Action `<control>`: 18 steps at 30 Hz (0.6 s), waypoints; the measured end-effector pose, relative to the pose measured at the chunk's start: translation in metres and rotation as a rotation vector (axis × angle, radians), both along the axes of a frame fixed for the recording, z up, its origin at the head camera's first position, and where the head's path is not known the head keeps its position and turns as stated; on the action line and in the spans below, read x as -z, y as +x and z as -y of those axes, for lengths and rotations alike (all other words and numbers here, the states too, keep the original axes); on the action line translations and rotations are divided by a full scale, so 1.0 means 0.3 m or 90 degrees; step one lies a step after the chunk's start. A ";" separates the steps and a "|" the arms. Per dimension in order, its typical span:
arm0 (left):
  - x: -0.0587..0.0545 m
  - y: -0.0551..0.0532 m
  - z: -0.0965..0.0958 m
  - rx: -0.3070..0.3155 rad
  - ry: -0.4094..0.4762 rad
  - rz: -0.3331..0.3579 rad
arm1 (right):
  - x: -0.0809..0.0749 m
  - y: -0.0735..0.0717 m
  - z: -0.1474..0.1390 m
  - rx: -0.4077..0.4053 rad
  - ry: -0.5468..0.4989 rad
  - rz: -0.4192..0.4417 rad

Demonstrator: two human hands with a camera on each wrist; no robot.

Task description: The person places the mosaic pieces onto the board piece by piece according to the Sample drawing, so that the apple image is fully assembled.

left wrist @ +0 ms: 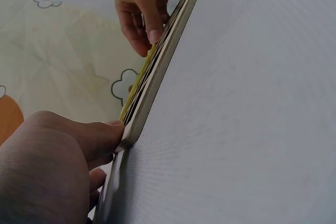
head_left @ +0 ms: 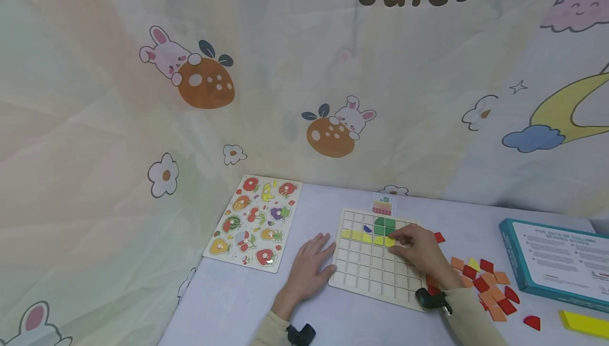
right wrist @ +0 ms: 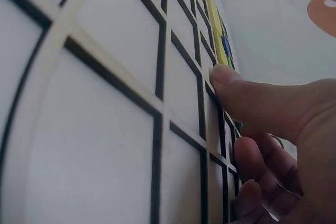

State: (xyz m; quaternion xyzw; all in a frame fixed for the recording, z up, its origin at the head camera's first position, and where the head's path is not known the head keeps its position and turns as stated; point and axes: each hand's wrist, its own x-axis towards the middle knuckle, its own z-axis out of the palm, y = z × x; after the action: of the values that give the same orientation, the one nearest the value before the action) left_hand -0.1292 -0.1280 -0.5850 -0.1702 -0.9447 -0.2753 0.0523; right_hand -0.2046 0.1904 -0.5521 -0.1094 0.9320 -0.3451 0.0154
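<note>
Hands [head_left: 309, 264] [head_left: 421, 251] two, grid board [head_left: 361, 270] one

On my head view I had a white table [head_left: 228, 309]. Flat on it lay the board [head_left: 361, 277], its left edge touching the left hand [head_left: 311, 269] and part of it beneath the right hand [head_left: 421, 251]. Beyond the left hand and further left, I saw a fruit sheet [head_left: 252, 224]; beyond both hands, a small card [head_left: 383, 204] lay by the board's far edge. Right of the right hand I counted on loose tiles [head_left: 489, 281], mostly red and orange, some overlapping. Further right I could see a teal-edged box [head_left: 561, 267], with a yellow block [head_left: 584, 325] nearer me, cut off by the frame.
</note>
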 end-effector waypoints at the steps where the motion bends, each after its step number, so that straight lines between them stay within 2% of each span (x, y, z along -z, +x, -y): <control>1: 0.001 0.000 0.000 0.000 0.000 -0.001 | 0.002 -0.001 -0.002 0.000 0.000 0.000; 11: 0.005 -0.002 0.001 0.002 -0.002 -0.016 | 0.007 -0.004 -0.009 -0.011 0.008 -0.012; 15: 0.005 0.000 0.001 0.000 -0.001 -0.015 | -0.016 0.007 -0.035 -0.010 -0.012 -0.013; 18: 0.004 0.001 0.001 0.000 0.001 -0.012 | -0.049 0.024 -0.091 0.024 -0.022 -0.005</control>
State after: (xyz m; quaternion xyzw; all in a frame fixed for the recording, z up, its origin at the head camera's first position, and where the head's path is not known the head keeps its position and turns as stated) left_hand -0.1289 -0.1282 -0.5863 -0.1727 -0.9441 -0.2741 0.0616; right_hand -0.1973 0.2177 -0.5375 -0.0931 0.9278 -0.3613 0.0034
